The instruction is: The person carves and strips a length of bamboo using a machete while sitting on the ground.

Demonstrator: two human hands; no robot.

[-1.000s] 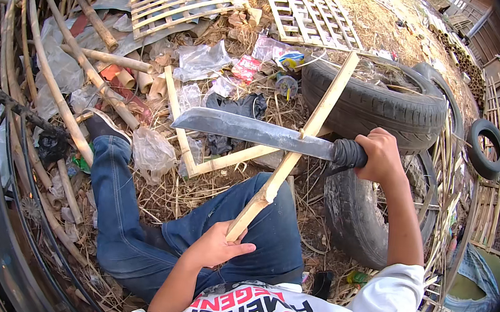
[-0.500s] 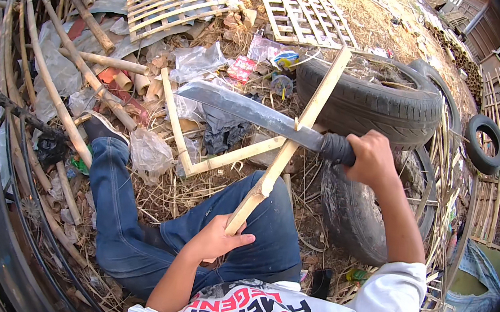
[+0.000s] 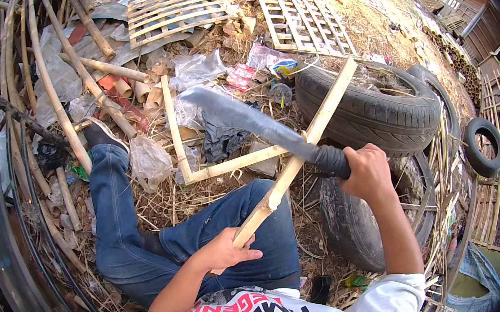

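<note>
My left hand grips the near end of a long split bamboo stick that slants up and right, its far end over a black tyre. My right hand holds the dark wrapped handle of a long grey machete. The blade points left and crosses the stick near its middle. My legs in blue jeans stretch out to the left below the blade.
A second tyre lies under my right arm, a small one at far right. Bamboo poles, slatted bamboo panels, plastic bags and litter cover the straw ground. An L-shaped bamboo piece lies by my knee.
The machete has lifted and tilted, its tip now higher and farther from me. My right hand rose slightly. The left hand keeps its hold on the stick.
</note>
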